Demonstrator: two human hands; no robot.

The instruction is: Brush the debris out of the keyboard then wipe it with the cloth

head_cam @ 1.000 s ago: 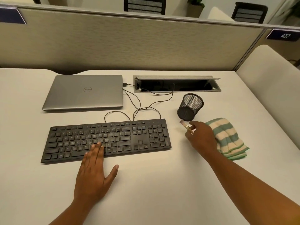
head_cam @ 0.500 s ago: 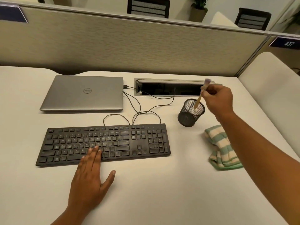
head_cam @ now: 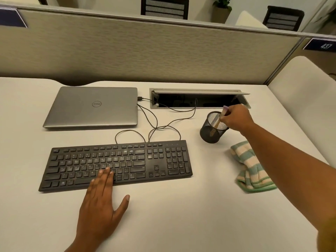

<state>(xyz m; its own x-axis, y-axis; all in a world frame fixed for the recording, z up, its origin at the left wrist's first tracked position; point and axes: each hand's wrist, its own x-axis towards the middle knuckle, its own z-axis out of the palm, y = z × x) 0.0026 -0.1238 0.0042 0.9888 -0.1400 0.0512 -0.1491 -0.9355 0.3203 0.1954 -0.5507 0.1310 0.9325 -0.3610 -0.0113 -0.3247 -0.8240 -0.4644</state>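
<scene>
Partly inside cup (head_cam: 207,136), brush (head_cam: 218,122) pinched by right fingers (head_cam: 228,115), left fingers (head_cam: 105,176) flat on keyboard (head_cam: 145,160)

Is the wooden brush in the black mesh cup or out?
Partly in: the wooden-handled brush has its lower end inside the black wire-mesh cup; the right hand pinches its top.

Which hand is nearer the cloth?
Right. The right hand holds the brush in the cup, just behind the cloth; the left hand rests on the keyboard, well left of it.
</scene>
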